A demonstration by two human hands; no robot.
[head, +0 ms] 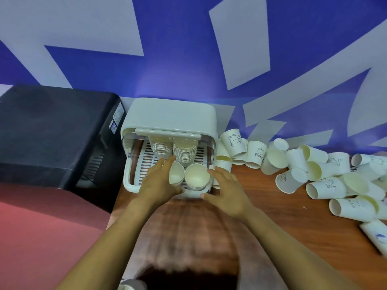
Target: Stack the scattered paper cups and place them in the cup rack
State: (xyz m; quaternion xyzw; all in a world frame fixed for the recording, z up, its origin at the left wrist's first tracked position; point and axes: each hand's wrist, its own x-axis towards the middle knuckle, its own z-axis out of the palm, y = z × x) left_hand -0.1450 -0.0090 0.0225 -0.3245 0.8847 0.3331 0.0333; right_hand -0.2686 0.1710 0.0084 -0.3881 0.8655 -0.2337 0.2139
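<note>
While both hands reach into the cup rack [134, 186] w/ its lid flipped up, the left hand [160, 181] curls round a short stack of paper cups [175, 174] at the front of the slatted tray. Right hand [227, 190] is spread, fingers relaxed, holding nothing, just beside a 2nd front stack [196, 176]. Two taller stacks [184, 150] lean at the back. Scattered paper cups [314, 172] lie tipped across the wooden table [272, 201] to the right; black appliance [54, 135] on the left.
</note>
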